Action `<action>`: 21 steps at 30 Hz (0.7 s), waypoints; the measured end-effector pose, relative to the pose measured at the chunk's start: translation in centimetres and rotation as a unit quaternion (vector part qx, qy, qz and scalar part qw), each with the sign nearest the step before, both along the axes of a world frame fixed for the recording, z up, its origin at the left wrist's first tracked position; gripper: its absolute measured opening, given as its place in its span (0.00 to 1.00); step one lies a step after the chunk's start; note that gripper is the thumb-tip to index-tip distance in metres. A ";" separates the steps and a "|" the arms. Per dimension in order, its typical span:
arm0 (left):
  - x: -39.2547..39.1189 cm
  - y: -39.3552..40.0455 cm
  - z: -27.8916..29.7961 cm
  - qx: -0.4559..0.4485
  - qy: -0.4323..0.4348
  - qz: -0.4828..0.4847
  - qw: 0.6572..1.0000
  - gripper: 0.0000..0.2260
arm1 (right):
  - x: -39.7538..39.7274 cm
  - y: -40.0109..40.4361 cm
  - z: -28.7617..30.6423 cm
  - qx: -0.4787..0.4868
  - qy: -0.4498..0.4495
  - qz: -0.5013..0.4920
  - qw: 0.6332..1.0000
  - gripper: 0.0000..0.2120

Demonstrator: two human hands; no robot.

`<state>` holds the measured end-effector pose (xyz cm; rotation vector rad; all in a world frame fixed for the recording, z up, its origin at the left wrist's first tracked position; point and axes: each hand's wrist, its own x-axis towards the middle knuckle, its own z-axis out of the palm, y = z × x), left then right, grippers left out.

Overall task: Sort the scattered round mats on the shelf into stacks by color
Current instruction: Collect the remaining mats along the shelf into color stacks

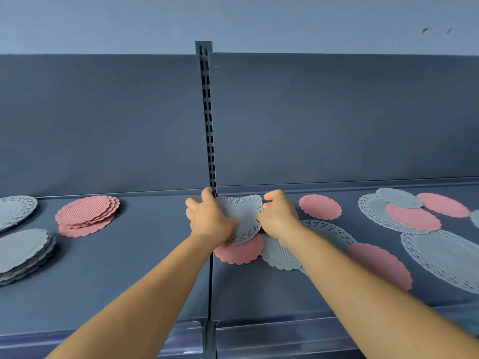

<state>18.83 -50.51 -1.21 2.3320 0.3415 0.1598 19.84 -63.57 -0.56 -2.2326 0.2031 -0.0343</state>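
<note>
Fingers on grey lace mat's edges

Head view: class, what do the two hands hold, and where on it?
Both hold one grey lace mat: left hand grips its left edge, right hand its right edge.

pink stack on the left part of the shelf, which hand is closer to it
Left. The left hand grips a grey lace mat at mid-shelf, well to the right of the pink stack. The right hand pinches that mat's far edge, farther still from the stack.
</note>
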 end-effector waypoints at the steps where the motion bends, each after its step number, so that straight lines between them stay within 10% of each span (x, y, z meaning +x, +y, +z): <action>1: 0.1 -0.1 0.2 0.002 0.003 -0.002 1.000 0.39 | -0.3 -0.2 0.1 0.019 -0.008 -0.002 1.000 0.22; 9: 0.1 -1.8 1.5 -0.030 -0.062 -0.094 0.993 0.02 | -3.5 -6.7 0.4 -0.120 0.023 -0.029 0.992 0.18; 13: -0.6 -3.4 1.8 -0.078 -0.080 -0.131 0.985 0.04 | -5.2 -9.3 -0.6 -0.273 0.130 -0.035 0.953 0.23; 21: -1.4 -5.9 2.0 -0.123 -0.074 -0.126 0.982 0.09 | -4.9 -11.3 -0.2 -0.287 0.133 -0.051 0.947 0.35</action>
